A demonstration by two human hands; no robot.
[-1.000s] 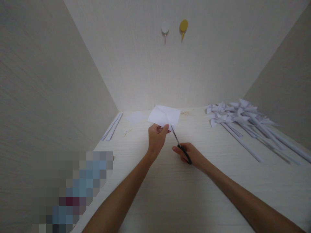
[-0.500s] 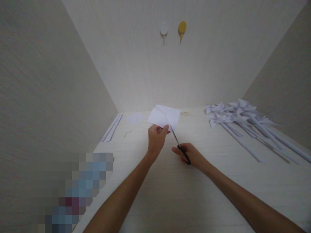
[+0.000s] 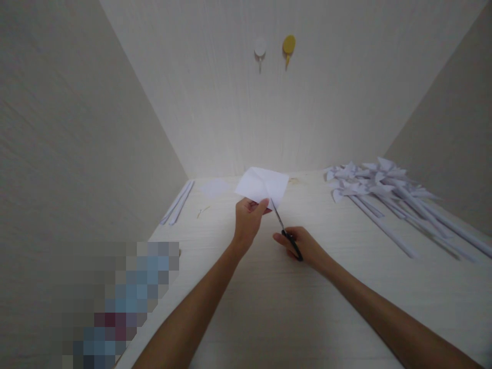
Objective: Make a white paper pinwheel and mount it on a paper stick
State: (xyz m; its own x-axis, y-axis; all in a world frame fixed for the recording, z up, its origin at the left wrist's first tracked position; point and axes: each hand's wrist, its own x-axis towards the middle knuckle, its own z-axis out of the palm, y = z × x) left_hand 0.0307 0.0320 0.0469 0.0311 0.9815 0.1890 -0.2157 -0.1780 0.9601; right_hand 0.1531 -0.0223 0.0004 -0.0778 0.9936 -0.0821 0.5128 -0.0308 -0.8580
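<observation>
Currently, the right hand (image 3: 298,242) grips the black handles of the scissors (image 3: 277,216), its fingers closed around them. The long axis of the scissors runs obliquely from that hand, away and to the left, with the tip at the near edge of the square paper sheet (image 3: 263,180). This is the governing alignment: blade line to sheet edge, just right of the left thumb. Whether the blades have entered the paper cannot be told.

The left hand (image 3: 248,220) pinches the sheet at this edge, thumb on top and fingers beneath. It is the nearer hand to the sheet, which extends forward from its fingertips above the table (image 3: 292,312); the right hand reaches it only through the blades.

Farther out, a loose sheet (image 3: 214,188) and paper tubes (image 3: 180,204) lie to the left; paper pinwheels (image 3: 385,171) are piled to the right.
</observation>
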